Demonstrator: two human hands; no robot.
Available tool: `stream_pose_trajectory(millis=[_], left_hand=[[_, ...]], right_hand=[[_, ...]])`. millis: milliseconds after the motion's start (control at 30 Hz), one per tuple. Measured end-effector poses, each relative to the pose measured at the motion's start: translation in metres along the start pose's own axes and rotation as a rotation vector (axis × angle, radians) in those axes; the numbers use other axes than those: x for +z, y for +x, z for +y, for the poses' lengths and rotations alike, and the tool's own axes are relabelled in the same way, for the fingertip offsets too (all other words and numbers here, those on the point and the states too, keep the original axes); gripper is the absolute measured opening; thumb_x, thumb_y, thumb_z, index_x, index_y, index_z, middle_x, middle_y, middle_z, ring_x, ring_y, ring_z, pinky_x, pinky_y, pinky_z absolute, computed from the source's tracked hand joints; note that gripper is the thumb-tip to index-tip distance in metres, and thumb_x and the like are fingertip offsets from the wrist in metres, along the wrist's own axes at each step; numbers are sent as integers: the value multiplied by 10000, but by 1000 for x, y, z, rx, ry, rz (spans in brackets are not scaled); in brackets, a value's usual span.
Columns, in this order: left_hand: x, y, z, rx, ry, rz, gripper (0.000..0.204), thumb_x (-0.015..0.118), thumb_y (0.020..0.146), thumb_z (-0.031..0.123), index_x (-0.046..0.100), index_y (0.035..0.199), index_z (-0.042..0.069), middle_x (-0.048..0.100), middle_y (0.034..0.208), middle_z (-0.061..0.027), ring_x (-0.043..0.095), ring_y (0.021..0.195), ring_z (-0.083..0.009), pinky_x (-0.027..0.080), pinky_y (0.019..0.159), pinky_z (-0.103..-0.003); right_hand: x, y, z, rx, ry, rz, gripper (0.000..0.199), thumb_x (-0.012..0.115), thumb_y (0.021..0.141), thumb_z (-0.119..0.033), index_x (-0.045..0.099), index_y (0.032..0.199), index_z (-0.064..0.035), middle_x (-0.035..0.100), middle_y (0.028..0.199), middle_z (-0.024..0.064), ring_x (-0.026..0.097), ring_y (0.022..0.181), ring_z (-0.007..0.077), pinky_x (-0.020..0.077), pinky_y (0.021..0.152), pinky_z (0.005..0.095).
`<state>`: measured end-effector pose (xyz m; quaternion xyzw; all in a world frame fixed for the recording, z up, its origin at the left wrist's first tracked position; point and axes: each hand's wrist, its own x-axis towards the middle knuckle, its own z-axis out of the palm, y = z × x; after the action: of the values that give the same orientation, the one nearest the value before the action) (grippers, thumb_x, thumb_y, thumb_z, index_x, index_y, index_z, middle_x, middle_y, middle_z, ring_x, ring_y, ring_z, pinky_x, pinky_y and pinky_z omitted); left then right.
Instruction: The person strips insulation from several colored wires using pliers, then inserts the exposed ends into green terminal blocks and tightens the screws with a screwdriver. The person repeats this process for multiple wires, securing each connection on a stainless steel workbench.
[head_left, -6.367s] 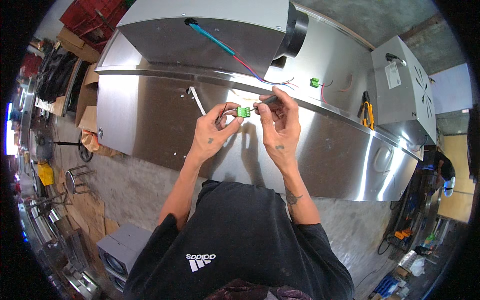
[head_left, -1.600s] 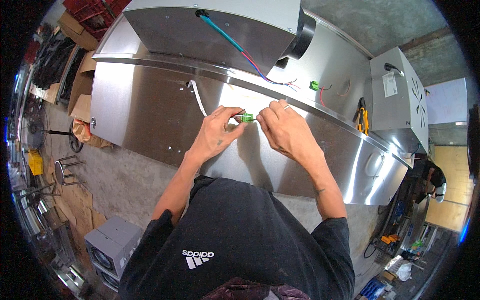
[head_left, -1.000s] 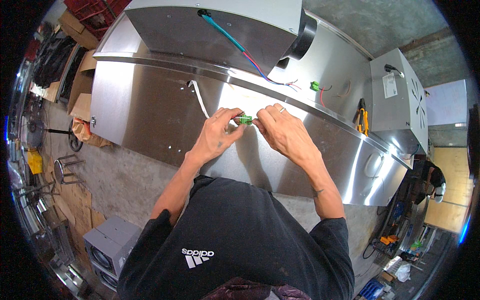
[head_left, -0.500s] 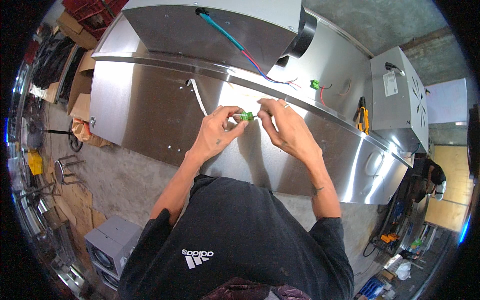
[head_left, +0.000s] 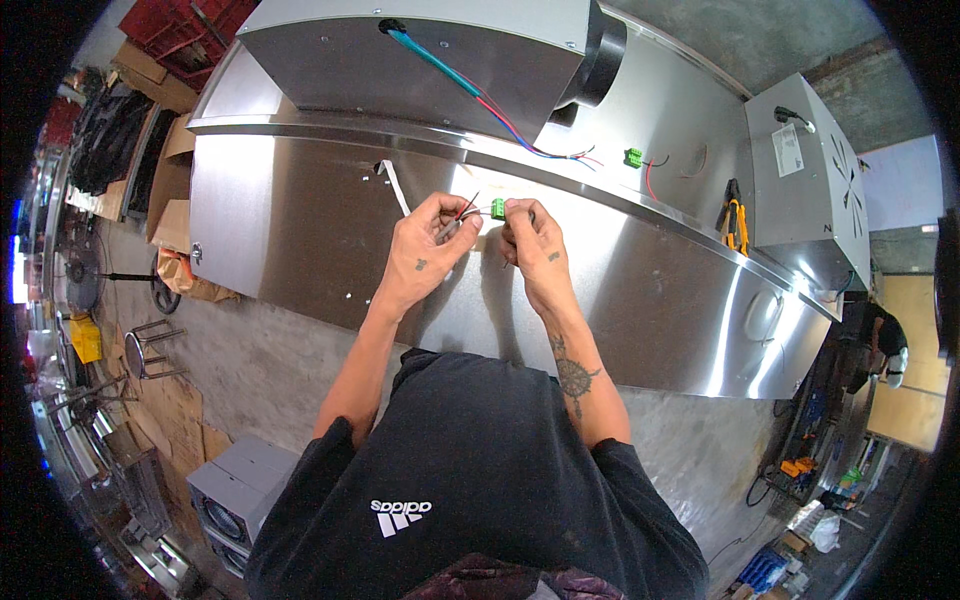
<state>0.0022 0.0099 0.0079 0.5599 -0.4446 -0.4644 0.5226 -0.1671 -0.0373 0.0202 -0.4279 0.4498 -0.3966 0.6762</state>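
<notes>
Standing over a long stainless steel cabinet (head_left: pixel 560 270), a person is seen with both hands raised against its polished front. A small green terminal block (head_left: pixel 497 208) is pinched between the fingers of the right hand (head_left: pixel 535 250), which are closed narrowly on it. Thin red and grey wires (head_left: pixel 462 212) are gripped in the left hand (head_left: pixel 425 250), its fingers curled tight around them, with the wire ends held just beside the block.

Behind the hands, a teal cable (head_left: pixel 440 62) is run out of a metal housing (head_left: pixel 420 50) and fanned into loose coloured leads beside a second green connector (head_left: pixel 633 157) on the cabinet top. Orange-handled pliers (head_left: pixel 735 218) are laid near a grey box (head_left: pixel 800 190) at the right.

For a clean joint, it is judged that the block should be kept steady and square while each stripped end is fed straight into its slot, so that no strands are left splayed outside.
</notes>
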Motion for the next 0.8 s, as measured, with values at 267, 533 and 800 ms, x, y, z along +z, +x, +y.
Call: stream_pose_trajectory(millis=[267,533,800], left_hand=[[9,-2,2,54,132,75,250,794,1017,203,730,1151,2,695,856,16,566,753,-32,481,679,-235],[0,5,5,15,81,-19,227,762,1048,162,703,1192,-3,733,1052,-19,659,948,-71,537,872,-251],[9,5,16,133,-95,137,215,750,1055,158,717,1216,20,714,1023,-3,631,867,-51,537,788,-229]], right_hand=[[-9,7,13,-32,-145,56,317,660,1115,-368,623,1054,-59,533,756,-46,483,657,56,385,594,241],[-9,4,7,3,-137,28,321,651,1119,-366,626,1058,-52,546,763,-44,477,657,52,380,590,239],[-8,-1,5,27,-36,-23,305,642,1118,-367,601,1037,-75,479,771,-54,434,655,59,359,614,245]])
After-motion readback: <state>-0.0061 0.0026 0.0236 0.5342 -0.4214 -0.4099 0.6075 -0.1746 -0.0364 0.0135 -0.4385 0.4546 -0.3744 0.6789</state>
